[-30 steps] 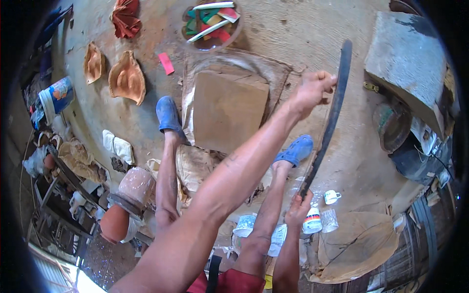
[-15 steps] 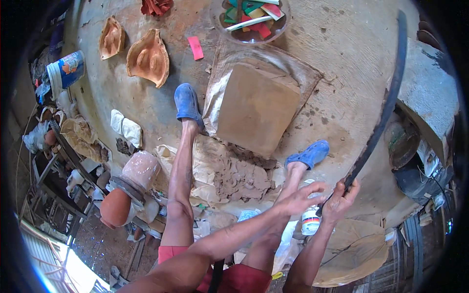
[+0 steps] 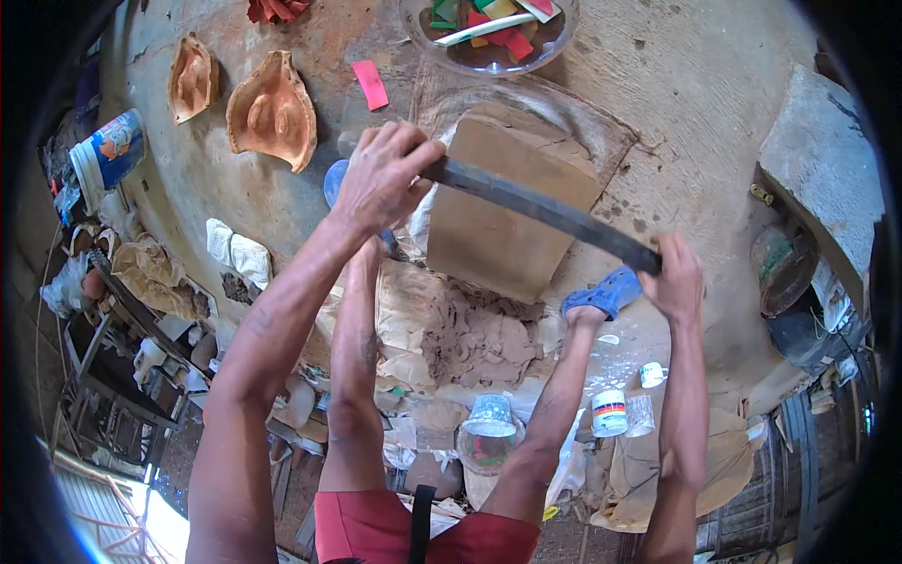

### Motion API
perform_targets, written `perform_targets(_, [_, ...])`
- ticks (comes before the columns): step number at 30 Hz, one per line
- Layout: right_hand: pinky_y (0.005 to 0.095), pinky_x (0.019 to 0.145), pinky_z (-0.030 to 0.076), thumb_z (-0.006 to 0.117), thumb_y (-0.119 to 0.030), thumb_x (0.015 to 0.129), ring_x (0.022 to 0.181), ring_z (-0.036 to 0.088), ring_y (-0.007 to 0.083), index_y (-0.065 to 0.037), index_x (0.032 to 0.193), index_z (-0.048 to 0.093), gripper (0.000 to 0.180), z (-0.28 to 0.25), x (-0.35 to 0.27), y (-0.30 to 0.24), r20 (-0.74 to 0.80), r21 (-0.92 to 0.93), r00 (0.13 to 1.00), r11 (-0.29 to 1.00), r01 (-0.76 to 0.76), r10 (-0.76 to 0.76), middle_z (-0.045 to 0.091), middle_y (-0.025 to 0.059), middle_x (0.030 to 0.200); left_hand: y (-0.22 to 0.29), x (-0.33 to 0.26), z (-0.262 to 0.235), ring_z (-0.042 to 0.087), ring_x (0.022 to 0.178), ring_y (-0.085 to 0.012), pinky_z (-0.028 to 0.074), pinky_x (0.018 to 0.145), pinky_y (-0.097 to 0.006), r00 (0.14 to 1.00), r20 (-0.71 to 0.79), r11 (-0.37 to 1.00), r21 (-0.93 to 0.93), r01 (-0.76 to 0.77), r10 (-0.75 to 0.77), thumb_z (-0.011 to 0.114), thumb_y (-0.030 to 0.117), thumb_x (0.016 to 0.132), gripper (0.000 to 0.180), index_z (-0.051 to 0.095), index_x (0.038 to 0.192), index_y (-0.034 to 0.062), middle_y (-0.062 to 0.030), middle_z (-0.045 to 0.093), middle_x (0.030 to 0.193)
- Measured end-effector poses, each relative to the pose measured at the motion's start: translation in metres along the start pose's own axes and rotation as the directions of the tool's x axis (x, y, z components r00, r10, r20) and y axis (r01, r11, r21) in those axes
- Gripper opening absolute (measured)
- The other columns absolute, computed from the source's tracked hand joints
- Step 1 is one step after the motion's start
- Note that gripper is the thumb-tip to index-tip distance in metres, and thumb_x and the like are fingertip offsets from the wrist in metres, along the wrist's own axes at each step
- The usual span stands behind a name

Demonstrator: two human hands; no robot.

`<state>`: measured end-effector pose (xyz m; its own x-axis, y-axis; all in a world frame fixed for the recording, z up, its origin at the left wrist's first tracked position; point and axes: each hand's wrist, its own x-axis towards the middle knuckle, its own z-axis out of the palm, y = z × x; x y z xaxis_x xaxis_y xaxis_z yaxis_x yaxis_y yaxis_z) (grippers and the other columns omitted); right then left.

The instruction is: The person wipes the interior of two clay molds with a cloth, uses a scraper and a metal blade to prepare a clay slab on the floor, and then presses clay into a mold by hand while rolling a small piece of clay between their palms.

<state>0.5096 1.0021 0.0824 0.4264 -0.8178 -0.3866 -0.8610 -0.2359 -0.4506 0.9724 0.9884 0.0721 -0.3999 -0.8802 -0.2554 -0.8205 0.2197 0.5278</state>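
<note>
Both hands hold a long dark bar [image 3: 550,209], which spans the space over a squared clay block [image 3: 503,211]. The bar's long axis runs crosswise on a slant: its left end points up and away from the person, and its right end lies lower and nearer. The left hand [image 3: 387,177], palm down, is closed around the bar, with a short stub poking out beyond it. The right hand [image 3: 678,274] grips the bar's opposite tip between thumb and fingers. From overhead, I can't tell whether the underside of the bar touches the block's top.

The block sits on a stained sheet [image 3: 615,160], whose right corner shows bare past it. Just beyond the sheet's far edge stands a clear bowl [image 3: 564,52] of coloured pieces. A pink strip [image 3: 370,85] lies on the floor [image 3: 723,122] off the sheet's far left corner, and farther left are two orange clay forms [image 3: 272,111]. A heap of soft clay [image 3: 484,340] lies at the block's near side, between the person's legs. A blue shoe [image 3: 603,294] stands off the block's near right corner.
</note>
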Motion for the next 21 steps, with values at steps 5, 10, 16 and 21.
perform_targets(5, [0.0484,0.078,0.052,0.087,-0.009,0.066,0.090,0.064,0.0377,-0.006,0.099,0.063,0.040,0.038,0.043,0.009,0.043,-0.016,0.984,0.985,-0.173,0.173,0.061,0.0150,0.095,-0.031,0.016,0.027,0.058,0.103,-0.0313,0.045,0.089,-0.045,0.984,-0.072,0.978,0.118,0.171,-0.163,0.078,0.007,0.069,0.036,0.064,0.102,0.0122,-0.0076,0.058,0.101])
perform_targets(10, [0.0456,0.085,0.049,0.085,-0.008,0.069,0.096,0.062,0.0340,-0.009,0.104,0.068,0.040,0.056,0.055,0.018,-0.027,-0.047,0.984,0.983,-0.176,0.175,0.061,0.0121,0.095,-0.055,0.031,0.045,0.058,0.102,-0.0316,0.044,0.088,-0.045,0.961,-0.078,0.945,0.176,0.277,-0.267,0.076,0.009,0.072,0.027,0.066,0.097,0.0126,-0.0077,0.059,0.099])
perform_targets(16, [0.0463,0.094,0.041,0.081,-0.005,0.071,0.108,0.058,0.0278,-0.017,0.123,0.072,0.053,0.068,0.059,0.008,-0.040,-0.124,0.965,0.957,-0.262,0.259,0.060,0.0064,0.103,-0.071,0.028,0.045,0.058,0.103,-0.0297,0.045,0.089,-0.045,0.970,-0.085,0.955,0.172,0.241,-0.230,0.077,0.007,0.068,0.031,0.073,0.098,0.0138,-0.0064,0.061,0.100])
perform_targets(21, [0.0490,0.095,0.041,0.076,-0.005,0.075,0.113,0.058,0.0285,-0.017,0.126,0.070,0.052,0.070,0.063,-0.002,0.044,-0.105,0.961,0.957,-0.269,0.274,0.061,0.0067,0.110,-0.091,0.034,0.040,0.059,0.104,-0.0299,0.046,0.092,-0.044,0.974,-0.051,0.959,0.174,0.226,-0.220,0.077,0.005,0.067,0.043,0.077,0.108,0.0168,-0.0055,0.063,0.100])
